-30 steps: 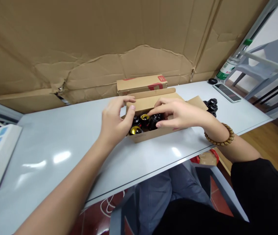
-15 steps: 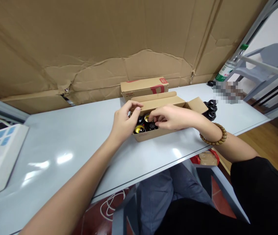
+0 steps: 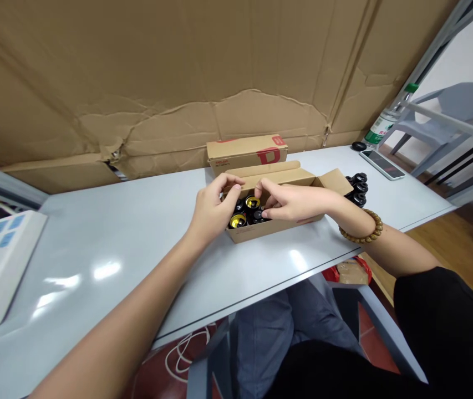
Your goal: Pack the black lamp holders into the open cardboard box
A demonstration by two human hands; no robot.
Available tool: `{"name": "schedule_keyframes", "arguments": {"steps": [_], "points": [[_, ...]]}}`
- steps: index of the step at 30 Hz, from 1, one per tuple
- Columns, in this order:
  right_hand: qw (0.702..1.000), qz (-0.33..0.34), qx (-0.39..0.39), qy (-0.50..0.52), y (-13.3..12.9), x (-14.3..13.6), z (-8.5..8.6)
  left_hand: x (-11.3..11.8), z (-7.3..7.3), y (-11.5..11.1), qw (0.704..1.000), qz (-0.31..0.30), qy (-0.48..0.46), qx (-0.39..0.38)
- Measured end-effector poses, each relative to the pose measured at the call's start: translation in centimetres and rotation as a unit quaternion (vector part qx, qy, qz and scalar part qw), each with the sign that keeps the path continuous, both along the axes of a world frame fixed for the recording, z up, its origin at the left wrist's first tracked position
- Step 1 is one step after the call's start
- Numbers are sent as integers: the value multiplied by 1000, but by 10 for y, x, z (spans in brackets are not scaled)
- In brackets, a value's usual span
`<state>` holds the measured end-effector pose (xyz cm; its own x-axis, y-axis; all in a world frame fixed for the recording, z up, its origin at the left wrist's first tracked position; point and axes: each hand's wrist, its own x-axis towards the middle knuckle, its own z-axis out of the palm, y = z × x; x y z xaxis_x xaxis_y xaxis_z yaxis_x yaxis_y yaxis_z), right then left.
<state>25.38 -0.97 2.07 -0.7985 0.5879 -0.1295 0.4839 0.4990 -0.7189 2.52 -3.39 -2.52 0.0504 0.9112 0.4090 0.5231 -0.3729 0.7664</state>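
An uncovered cardboard box point(image 3: 269, 228) stands on the table, its flaps folded back. Inside it are several black round parts point(image 3: 258, 216), and two of them show shiny gold cups point(image 3: 238, 221). My left hand point(image 3: 216, 206) grips the left end of this box, thumb and fingers bent at its rim. Over the middle of the box is my right hand point(image 3: 288, 201), thumb and forefinger apart above the parts, with nothing visible between them. The right half of the box's contents is hidden under that hand. More black parts point(image 3: 359, 190) stand together beside the right flap.
Behind the box lies a closed carton point(image 3: 247, 152) with red print. A phone point(image 3: 382, 165), a small black round object point(image 3: 359, 146) and a green-capped bottle point(image 3: 381, 126) are at the far right. A white device point(image 3: 7, 266) stands at left. Cardboard sheeting point(image 3: 178, 61) walls the back.
My right hand's forefinger has lifted off the gold cup near the middle, which now shows more fully. My left hand keeps its place on the box. The view has shifted slightly.
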Motion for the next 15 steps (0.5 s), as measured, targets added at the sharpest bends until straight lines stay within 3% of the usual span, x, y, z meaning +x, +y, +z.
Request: {"name": "schedule_keyframes", "arguments": {"steps": [8,15], "points": [[1000,1,-17,-2,0,-1,1,-1,0,0,1000,-2,6,-4],[999,8,33,-6,-1,-9,3,0,-1,0,1000,-8,-3,-5]]}}
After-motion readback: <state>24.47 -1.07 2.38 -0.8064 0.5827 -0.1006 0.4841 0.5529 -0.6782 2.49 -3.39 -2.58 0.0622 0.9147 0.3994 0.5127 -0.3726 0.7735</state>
